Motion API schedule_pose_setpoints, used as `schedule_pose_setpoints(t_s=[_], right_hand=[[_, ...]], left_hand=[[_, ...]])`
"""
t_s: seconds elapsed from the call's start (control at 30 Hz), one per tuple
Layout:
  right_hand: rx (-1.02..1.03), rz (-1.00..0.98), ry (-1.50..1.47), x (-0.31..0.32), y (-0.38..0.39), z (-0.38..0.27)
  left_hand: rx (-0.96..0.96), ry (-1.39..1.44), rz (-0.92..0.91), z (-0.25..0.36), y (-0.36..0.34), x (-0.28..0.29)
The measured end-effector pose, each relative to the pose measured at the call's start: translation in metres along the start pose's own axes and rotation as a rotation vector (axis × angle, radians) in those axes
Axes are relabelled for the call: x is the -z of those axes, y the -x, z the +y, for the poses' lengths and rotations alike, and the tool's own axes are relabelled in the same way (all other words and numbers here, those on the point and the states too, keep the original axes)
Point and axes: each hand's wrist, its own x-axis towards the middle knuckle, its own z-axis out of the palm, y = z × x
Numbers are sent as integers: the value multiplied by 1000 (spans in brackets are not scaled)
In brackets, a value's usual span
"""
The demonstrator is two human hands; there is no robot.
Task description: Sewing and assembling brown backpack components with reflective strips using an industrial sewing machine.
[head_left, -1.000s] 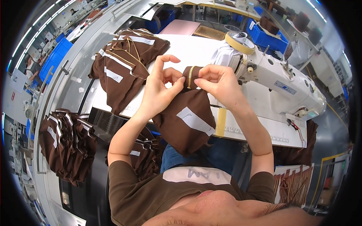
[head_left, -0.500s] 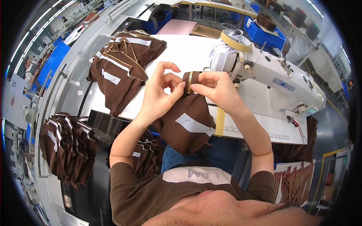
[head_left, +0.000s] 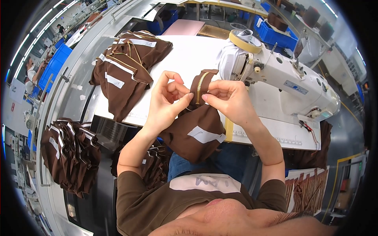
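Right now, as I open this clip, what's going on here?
A person sits at a white table, pinching a brown zipper strip with gold teeth: the left hand at its left edge, the right hand at its right. Below it, a brown fabric piece with a white patch hangs toward the lap. A white sewing machine stands to the right, and a pile of brown fabric lies at the left.
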Motion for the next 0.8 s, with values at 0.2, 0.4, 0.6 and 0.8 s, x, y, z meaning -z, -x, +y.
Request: schedule_pose_setpoints(t_s=[0.2, 0.4, 0.6, 0.8], right_hand=[[-41, -1, 14, 3, -1, 7], [-61, 6, 10, 5, -1, 10], [5, 44, 44, 2, 4, 10], [-44, -38, -17, 2, 8, 5]], left_hand=[[58, 41, -3, -6, 0, 1], [25, -8, -14, -9, 1, -2], [-151, -319, 70, -8, 10, -11], [-297, -443, 177, -13, 15, -14]])
